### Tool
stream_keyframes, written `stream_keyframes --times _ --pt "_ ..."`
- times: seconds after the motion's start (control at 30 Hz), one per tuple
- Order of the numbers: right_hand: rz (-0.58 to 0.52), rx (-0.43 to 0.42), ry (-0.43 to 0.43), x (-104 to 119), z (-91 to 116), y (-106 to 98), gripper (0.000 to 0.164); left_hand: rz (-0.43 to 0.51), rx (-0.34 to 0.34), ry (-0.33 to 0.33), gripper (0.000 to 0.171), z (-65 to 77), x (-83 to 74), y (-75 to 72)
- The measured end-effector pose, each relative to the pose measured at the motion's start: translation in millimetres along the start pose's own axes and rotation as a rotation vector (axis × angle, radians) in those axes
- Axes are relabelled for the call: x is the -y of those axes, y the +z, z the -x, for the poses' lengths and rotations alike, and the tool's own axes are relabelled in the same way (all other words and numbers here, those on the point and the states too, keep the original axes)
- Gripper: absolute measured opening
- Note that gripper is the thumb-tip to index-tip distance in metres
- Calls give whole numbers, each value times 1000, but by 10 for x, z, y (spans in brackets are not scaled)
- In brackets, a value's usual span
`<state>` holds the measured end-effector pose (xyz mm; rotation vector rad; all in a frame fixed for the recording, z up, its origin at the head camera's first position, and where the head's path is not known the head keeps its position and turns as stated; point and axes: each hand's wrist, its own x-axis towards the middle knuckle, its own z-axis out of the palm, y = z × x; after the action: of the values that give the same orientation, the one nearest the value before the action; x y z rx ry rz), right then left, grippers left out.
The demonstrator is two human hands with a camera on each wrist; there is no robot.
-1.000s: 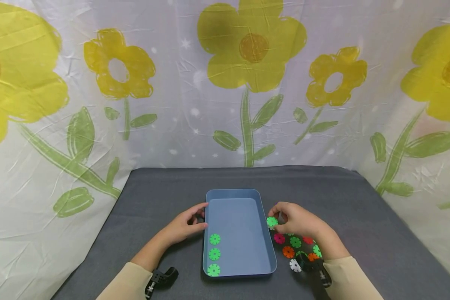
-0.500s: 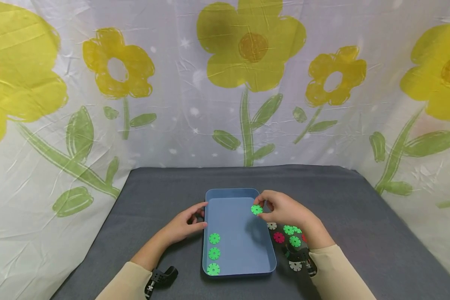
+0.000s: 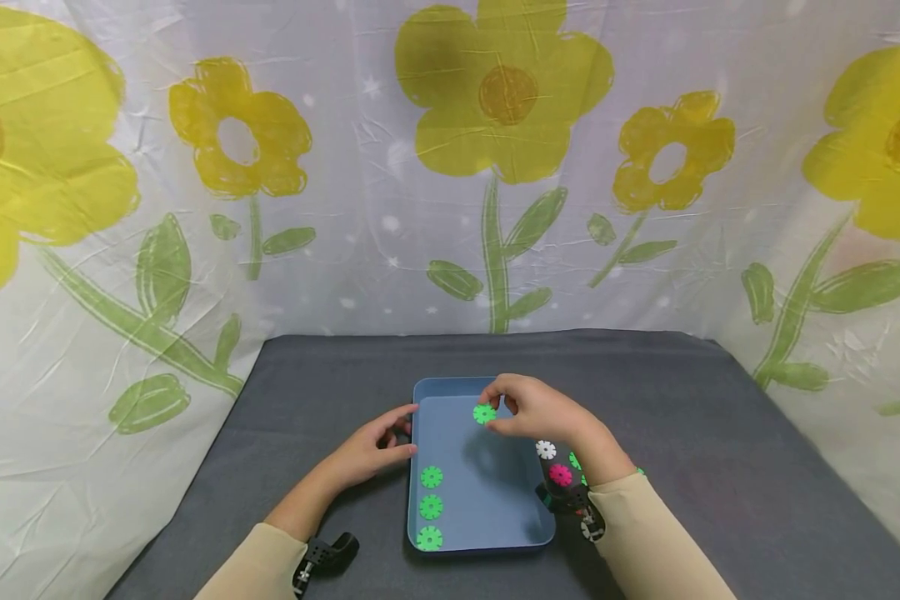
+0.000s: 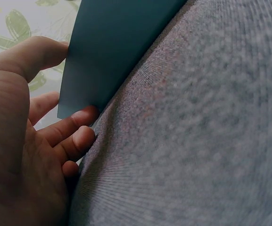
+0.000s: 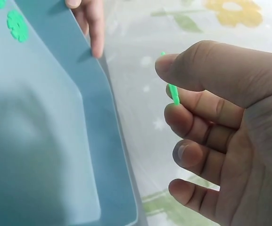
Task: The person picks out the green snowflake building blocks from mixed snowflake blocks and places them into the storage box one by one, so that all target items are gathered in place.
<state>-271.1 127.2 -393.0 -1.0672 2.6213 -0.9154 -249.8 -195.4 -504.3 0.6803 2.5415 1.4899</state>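
Note:
Between the thumb and fingers of my right hand I pinch a green notched plastic disc, seen nearly edge-on in the right wrist view. The hand is over the far right part of a blue rectangular tray, casting a shadow inside it. Three more green discs lie in a column along the tray's left side. My left hand rests its fingertips against the tray's left wall, thumb and fingers spread apart, as the left wrist view shows on the outer wall.
Right of the tray, partly hidden under my right forearm, lie loose notched discs, among them a white disc and a pink disc. Grey cloth covers the table. A flower-printed curtain hangs behind.
My right hand has carried the green disc leftward from beside the tray's right edge to above its far part. The left hand stays at the tray's left wall.

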Motion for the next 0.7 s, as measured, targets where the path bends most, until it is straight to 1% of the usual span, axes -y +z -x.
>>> stream_keyframes --times 0.3,0.5,0.63,0.7 --pt "-1 3 -32 53 -196 146 25 0 -2 -2 68 6 16 -13" --pt "-14 37 -40 105 -314 268 26 -2 -4 -8 67 4 5 -9" --pt "-16 58 -57 121 -378 351 26 -9 -3 0 67 5 -8 -11" --pt "-6 65 -51 125 -411 395 25 -5 1 10 67 4 -11 -15"
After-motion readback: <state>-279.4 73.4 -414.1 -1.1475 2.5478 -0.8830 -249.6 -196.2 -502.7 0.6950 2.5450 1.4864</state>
